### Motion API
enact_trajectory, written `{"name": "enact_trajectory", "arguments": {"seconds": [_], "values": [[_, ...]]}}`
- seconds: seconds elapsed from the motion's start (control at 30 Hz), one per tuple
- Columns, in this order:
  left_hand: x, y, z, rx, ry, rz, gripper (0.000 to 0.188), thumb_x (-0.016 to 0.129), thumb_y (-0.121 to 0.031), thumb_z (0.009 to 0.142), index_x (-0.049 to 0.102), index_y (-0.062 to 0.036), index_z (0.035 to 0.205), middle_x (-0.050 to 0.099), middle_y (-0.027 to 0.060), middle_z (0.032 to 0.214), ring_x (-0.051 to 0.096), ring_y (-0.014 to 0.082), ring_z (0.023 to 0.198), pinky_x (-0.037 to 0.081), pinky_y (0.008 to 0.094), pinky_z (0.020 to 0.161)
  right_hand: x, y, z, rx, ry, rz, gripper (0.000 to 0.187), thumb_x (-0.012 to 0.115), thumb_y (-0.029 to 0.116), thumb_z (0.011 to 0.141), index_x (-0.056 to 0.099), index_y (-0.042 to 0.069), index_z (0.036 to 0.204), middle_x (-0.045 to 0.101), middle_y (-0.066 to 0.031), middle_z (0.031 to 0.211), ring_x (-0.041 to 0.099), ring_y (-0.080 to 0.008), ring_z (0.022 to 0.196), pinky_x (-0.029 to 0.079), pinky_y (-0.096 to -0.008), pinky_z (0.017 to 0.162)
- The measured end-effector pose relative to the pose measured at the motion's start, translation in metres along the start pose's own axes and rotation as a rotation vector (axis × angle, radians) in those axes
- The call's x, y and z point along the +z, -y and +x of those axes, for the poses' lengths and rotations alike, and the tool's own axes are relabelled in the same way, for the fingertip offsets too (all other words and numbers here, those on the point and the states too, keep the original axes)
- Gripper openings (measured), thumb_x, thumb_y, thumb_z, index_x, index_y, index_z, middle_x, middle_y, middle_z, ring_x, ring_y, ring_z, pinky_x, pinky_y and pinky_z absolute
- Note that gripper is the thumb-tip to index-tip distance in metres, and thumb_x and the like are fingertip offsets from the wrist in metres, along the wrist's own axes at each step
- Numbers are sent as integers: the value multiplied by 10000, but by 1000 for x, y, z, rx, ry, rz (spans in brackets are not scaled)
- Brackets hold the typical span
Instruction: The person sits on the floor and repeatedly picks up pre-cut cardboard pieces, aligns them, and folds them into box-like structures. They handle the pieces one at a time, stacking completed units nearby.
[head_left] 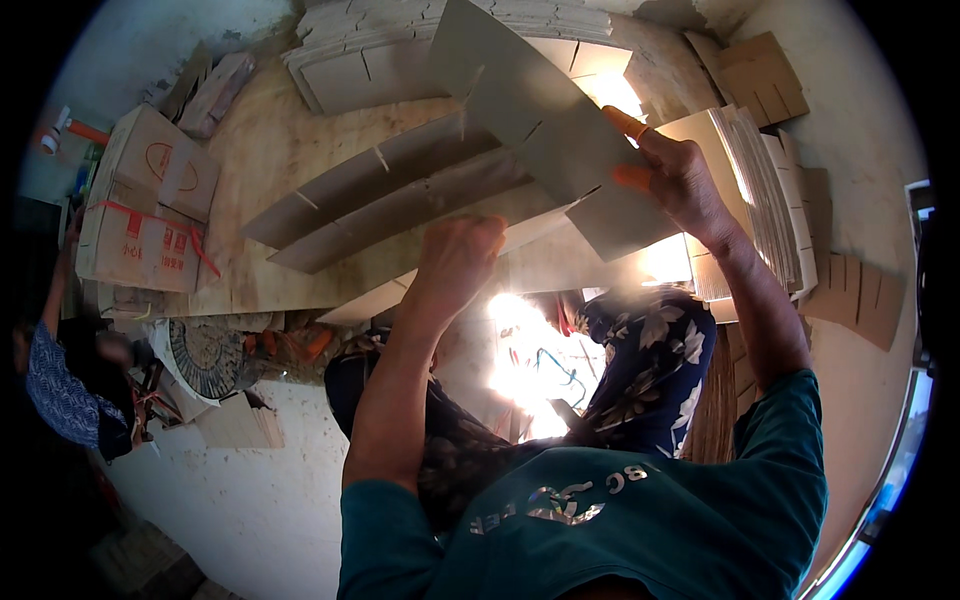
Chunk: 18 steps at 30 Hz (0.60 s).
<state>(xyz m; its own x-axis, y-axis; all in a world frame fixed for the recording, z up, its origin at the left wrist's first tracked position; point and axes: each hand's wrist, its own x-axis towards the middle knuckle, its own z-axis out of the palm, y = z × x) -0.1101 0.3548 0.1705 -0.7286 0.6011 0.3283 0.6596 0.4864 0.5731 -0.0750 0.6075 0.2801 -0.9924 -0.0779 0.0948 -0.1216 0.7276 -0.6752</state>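
Observation:
My right hand [685,185], with orange finger covers on thumb and forefinger, pinches the right edge of a slotted grey cardboard divider strip [540,120]. That strip slants up to the left above the wooden table. Below it stand several long slotted cardboard strips [385,160], roughly parallel and on edge. My left hand [460,260] is closed at the nearest cardboard strip [375,300], its curled fingers on the upper edge. The raised strip crosses the right ends of the others, so whether their slots are joined there is hidden.
Stacked cardboard strips [370,70] lie along the table's [250,180] far side, with another stack [760,200] at the right. A carton [150,200] with red tape stands at the left. Another person [75,380] is at the far left. Bright light glares between my knees.

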Motion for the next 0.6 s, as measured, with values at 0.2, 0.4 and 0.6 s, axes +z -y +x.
{"name": "enact_trajectory", "arguments": {"seconds": [0.2, 0.4, 0.6], "values": [[2, 1, 0, -4, 28, 32, 143, 666, -55, 733, 633, -39, 871, 638, 152, 770, 627, 310, 717, 491, 383, 611, 0, -17, 3, -72, 32, 24, 490, 575, -48, 827, 486, 94, 1288, 601, -85, 1199, 626, -158, 911, 505, -288, 787], [1, 0, -2, -17, 47, 8, 111, 642, -68, 754, 634, -47, 862, 632, 160, 760, 624, 312, 706, 484, 389, 602, 3, -1, 6, 13, 165, -37, 527, 566, -57, 828, 456, 104, 1318, 628, -105, 1137, 624, -164, 892, 507, -300, 790], [3, 2, 0, 2, 38, 18, 74, 620, -52, 753, 615, -45, 827, 603, 166, 692, 604, 327, 642, 469, 402, 583, 30, -23, 17, -170, 131, -133, 579, 587, -51, 801, 433, 113, 1335, 639, -131, 1079, 655, -213, 861, 514, -329, 770]]}}
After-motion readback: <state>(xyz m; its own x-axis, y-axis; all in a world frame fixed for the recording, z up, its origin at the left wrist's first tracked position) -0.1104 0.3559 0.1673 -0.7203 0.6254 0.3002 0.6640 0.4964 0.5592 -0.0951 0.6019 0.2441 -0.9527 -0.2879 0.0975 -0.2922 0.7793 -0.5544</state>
